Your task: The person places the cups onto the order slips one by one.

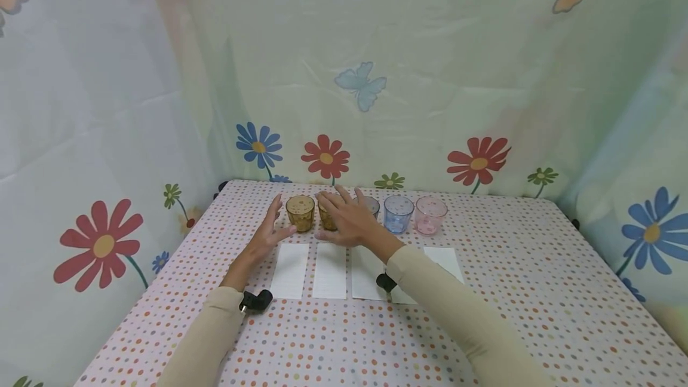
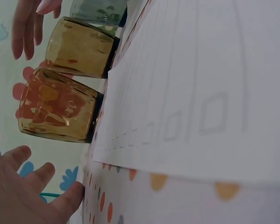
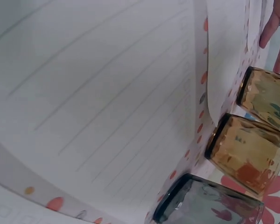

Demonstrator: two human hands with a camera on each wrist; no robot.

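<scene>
1. Two amber, see-through faceted glass tumblers [image 1: 300, 214] with dark bases stand upright, leftmost in a row (grey [image 3: 210, 203], blue [image 1: 398, 218] and pink [image 1: 430, 218] transparent glass tumblers complete it).
2. The left hand [image 1: 263, 239], fingers spread, is beside the outer amber one, grasping nothing.
3. The right hand [image 1: 350, 221], fingers extended, hovers around the second, gripping nothing.
4. White lined paper sheets [image 1: 329, 273] lie in front.

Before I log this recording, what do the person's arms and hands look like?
The left sleeve and right sleeve are long, plain beige, ending near the wrists. A small black device shows by the left wrist, and another black device by the right. The left hand and right hand wear no gloves.
</scene>
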